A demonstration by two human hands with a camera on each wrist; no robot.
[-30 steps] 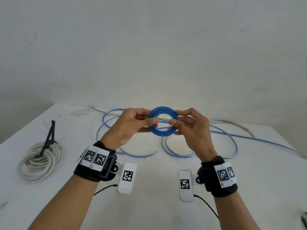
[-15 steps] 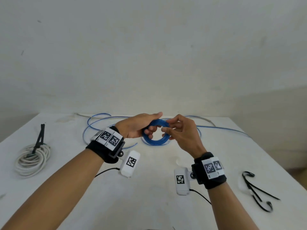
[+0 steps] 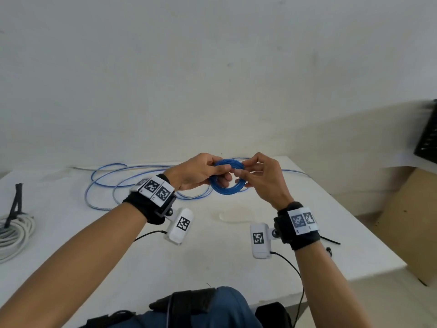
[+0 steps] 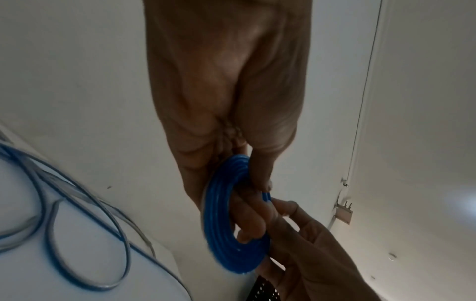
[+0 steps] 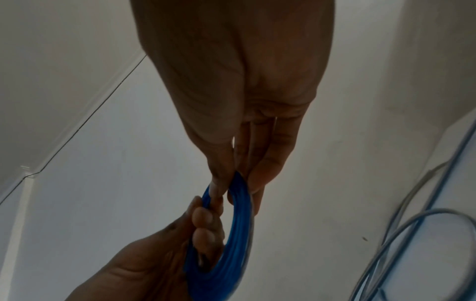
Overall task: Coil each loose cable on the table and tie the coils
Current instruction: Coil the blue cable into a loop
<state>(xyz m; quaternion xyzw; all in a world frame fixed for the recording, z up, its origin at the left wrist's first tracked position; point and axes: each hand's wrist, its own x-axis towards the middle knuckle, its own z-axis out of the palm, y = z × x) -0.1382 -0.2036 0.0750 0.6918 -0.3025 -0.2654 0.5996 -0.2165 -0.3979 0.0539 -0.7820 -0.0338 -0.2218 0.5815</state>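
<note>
Small blue coil (image 3: 227, 177) held up above the white table (image 3: 212, 252) between both hands.

The left hand (image 3: 196, 172) grips its left side with fingers curled through the ring; the right hand (image 3: 262, 178) pinches its upper right edge. Behind, a loose blue cable (image 3: 111, 183) sprawls on the table, partly hidden by the wrists. At far left a white coiled cable (image 3: 14, 233) is cut off by the frame.

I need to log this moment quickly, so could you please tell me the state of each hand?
Left hand: closed, holding the small coil of blue cable.
Right hand: closed, pinching the same coil's other side.
</note>
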